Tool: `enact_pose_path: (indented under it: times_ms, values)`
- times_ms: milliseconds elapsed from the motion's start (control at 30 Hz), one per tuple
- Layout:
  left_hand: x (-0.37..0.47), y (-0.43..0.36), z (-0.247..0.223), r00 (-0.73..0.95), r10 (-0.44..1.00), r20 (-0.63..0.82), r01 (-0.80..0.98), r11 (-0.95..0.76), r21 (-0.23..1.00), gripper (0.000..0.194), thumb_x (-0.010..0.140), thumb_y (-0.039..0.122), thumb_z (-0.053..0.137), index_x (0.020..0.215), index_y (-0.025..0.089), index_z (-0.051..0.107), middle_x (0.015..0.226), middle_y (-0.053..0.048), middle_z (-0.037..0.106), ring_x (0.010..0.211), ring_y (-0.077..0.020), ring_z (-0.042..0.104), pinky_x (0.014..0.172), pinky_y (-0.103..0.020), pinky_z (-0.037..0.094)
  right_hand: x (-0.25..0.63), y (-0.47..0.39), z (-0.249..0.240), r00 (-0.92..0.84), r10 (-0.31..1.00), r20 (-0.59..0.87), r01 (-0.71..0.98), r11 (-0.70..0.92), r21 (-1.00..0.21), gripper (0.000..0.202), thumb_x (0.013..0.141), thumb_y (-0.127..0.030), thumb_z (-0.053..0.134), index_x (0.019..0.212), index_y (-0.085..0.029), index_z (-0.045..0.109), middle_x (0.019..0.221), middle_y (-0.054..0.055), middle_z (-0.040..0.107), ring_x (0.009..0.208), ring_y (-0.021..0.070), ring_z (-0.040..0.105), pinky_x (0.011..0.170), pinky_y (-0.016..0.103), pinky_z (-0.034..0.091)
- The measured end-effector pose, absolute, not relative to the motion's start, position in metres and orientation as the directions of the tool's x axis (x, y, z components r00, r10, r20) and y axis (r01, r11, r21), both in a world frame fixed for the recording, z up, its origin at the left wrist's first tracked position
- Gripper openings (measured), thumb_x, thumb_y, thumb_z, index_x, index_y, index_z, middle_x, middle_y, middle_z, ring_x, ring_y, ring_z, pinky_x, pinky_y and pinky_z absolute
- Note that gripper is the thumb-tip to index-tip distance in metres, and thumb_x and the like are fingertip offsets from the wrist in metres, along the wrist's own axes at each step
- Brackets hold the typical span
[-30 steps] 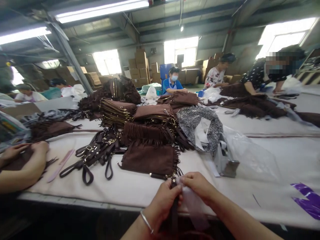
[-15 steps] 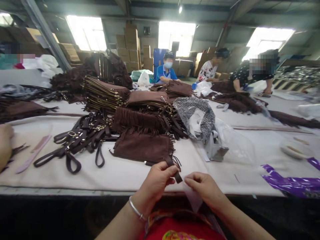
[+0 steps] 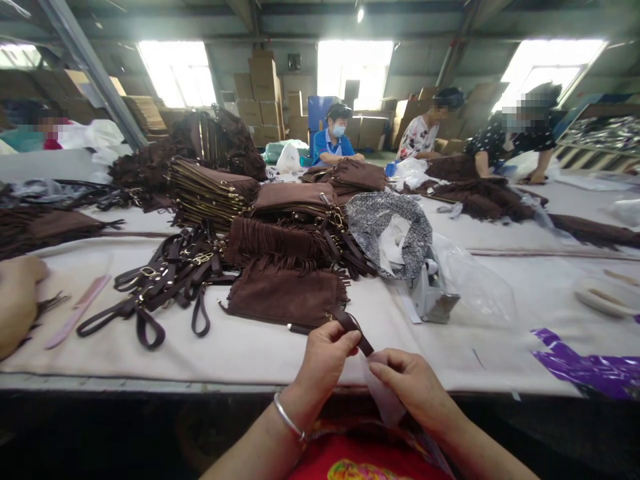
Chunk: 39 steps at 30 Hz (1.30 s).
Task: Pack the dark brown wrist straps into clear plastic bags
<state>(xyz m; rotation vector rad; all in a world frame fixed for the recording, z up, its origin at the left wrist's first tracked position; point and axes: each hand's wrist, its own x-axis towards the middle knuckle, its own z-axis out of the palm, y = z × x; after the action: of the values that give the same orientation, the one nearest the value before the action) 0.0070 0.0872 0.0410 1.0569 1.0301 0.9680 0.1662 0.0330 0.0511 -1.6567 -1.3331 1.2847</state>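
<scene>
At the table's front edge, my left hand [image 3: 327, 357] pinches a dark brown strap [image 3: 366, 345] that runs up to a brown fringed pouch [image 3: 285, 293] lying flat. Close on its right, my right hand [image 3: 407, 377] is closed on a thin whitish sheet [image 3: 384, 400], which hangs below the fingers. The sheet's upper end meets the strap's lower end; whether they are joined cannot be seen. A heap of wrist straps with gold clips [image 3: 170, 280] lies left of the pouch.
Stacked brown pouches [image 3: 210, 190] rise behind. A speckled cloth bundle [image 3: 390, 233], a tape dispenser [image 3: 434, 297] and clear plastic [image 3: 475, 287] lie to the right, with purple plastic [image 3: 590, 367] beyond. A pink comb [image 3: 80, 312] and another person's arm [image 3: 17, 300] are at left. Several people work opposite.
The strap between my hands now bends in a curve, and my left hand has shifted slightly right. The arm at the far left shows more. The camera view has turned slightly.
</scene>
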Motion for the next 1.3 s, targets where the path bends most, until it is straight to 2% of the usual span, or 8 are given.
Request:
enact_pose_path:
  times_ms: [133, 267, 433, 600, 733, 933, 1100, 1300]
  values:
    - [0.010, 0.088, 0.039, 0.251, 0.955, -0.160, -0.090, 0.188, 0.978, 0.022, 0.075, 0.034, 0.069, 0.083, 0.013, 0.072, 0.071, -0.003, 0.065, 0.064, -0.0129, 0.052, 0.061, -0.024, 0.042, 0.170, 0.034, 0.046, 0.014, 0.959, -0.285, 0.288, -0.276, -0.917, 0.024, 0.075, -0.037, 0.061, 0.064, -0.015, 0.063, 0.062, -0.001, 0.058, 0.063, 0.0148, 0.049, 0.057, 0.024, 0.036]
    - [0.013, 0.087, 0.041, 0.280, 0.946, -0.165, -0.092, 0.198, 0.976, 0.019, 0.073, 0.030, 0.070, 0.083, 0.014, 0.073, 0.073, -0.003, 0.067, 0.068, -0.0147, 0.054, 0.063, -0.024, 0.042, 0.174, 0.036, 0.042, -0.007, 0.951, -0.309, 0.212, -0.301, -0.930, 0.028, 0.075, -0.041, 0.062, 0.075, -0.015, 0.069, 0.068, 0.001, 0.063, 0.065, 0.0157, 0.052, 0.058, 0.025, 0.037]
    - [0.013, 0.079, 0.035, 0.333, 0.892, -0.305, -0.073, 0.347, 0.935, 0.017, 0.068, 0.027, 0.073, 0.075, 0.012, 0.069, 0.072, -0.003, 0.066, 0.065, -0.0138, 0.055, 0.059, -0.023, 0.042, 0.170, 0.043, 0.041, -0.071, 0.946, -0.316, 0.166, -0.301, -0.939, 0.026, 0.072, -0.040, 0.067, 0.079, -0.014, 0.070, 0.075, 0.003, 0.068, 0.071, 0.0173, 0.056, 0.064, 0.025, 0.042]
    - [-0.001, 0.086, 0.037, 0.518, 0.696, -0.497, -0.334, 0.700, 0.631, 0.027, 0.070, 0.034, 0.073, 0.086, 0.015, 0.064, 0.083, -0.006, 0.069, 0.071, -0.0176, 0.064, 0.068, -0.030, 0.051, 0.170, 0.038, 0.042, -0.178, 0.886, -0.429, -0.017, -0.439, -0.898, 0.031, 0.070, -0.042, 0.071, 0.067, -0.013, 0.061, 0.057, -0.001, 0.057, 0.052, 0.0097, 0.047, 0.050, 0.022, 0.033]
    - [0.001, 0.105, 0.037, 0.420, 0.636, -0.647, -0.472, 0.762, 0.443, 0.035, 0.080, 0.045, 0.063, 0.085, 0.011, 0.064, 0.087, -0.011, 0.070, 0.079, -0.0198, 0.067, 0.073, -0.032, 0.053, 0.173, 0.025, 0.043, -0.254, 0.819, -0.515, -0.078, -0.548, -0.833, 0.037, 0.066, -0.044, 0.075, 0.065, -0.013, 0.056, 0.055, 0.000, 0.057, 0.047, 0.0087, 0.046, 0.047, 0.021, 0.032]
    - [0.022, 0.111, 0.021, 0.235, 0.658, -0.716, -0.602, 0.677, 0.424, 0.013, 0.081, 0.023, 0.059, 0.084, 0.011, 0.064, 0.078, -0.008, 0.070, 0.073, -0.0170, 0.068, 0.069, -0.028, 0.053, 0.171, 0.026, 0.037, -0.143, 0.807, -0.573, 0.113, -0.562, -0.820, 0.042, 0.067, -0.053, 0.070, 0.061, -0.014, 0.055, 0.048, -0.002, 0.052, 0.041, 0.0085, 0.043, 0.042, 0.021, 0.028]
    - [0.024, 0.107, 0.016, 0.212, 0.739, -0.640, -0.617, 0.609, 0.498, 0.009, 0.077, 0.019, 0.064, 0.082, 0.012, 0.065, 0.080, -0.008, 0.069, 0.073, -0.0155, 0.067, 0.063, -0.024, 0.052, 0.163, 0.041, 0.036, -0.074, 0.854, -0.514, 0.246, -0.484, -0.840, 0.039, 0.068, -0.051, 0.067, 0.062, -0.014, 0.061, 0.048, -0.003, 0.050, 0.044, 0.0084, 0.039, 0.044, 0.022, 0.026]
    - [0.031, 0.104, 0.011, 0.178, 0.808, -0.562, -0.629, 0.533, 0.566, 0.013, 0.074, 0.018, 0.067, 0.085, 0.011, 0.067, 0.076, -0.006, 0.066, 0.065, -0.0116, 0.061, 0.052, -0.019, 0.046, 0.150, 0.067, 0.039, 0.002, 0.908, -0.418, 0.286, -0.401, -0.870, 0.044, 0.074, -0.053, 0.058, 0.051, -0.016, 0.052, 0.044, -0.005, 0.041, 0.043, 0.0082, 0.032, 0.043, 0.024, 0.022]
